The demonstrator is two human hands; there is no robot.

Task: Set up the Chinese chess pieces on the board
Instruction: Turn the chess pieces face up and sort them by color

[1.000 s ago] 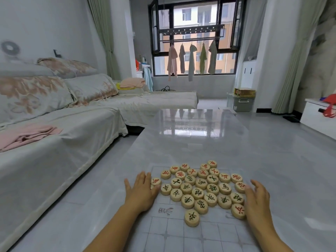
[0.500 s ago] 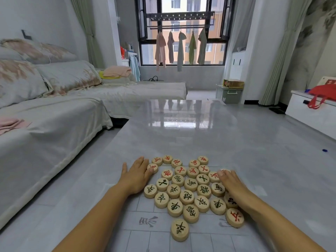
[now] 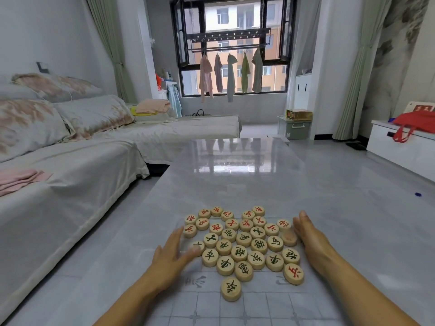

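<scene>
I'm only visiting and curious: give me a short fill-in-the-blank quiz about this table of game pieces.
1. The round wooden chess pieces carry black or ___ characters.
2. The left hand and the right hand flank the pieces and hold ___.
3. The lone piece nearest the person bears a ___ character.
4. ___ garments hang at the window.
Missing words: red; nothing; black; five.

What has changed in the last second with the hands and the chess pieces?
The right hand moved off the pieces to rest beside their right edge, open. The left hand stayed at their left edge, touching them. The pieces remain heaped on the board; none is held.
</scene>
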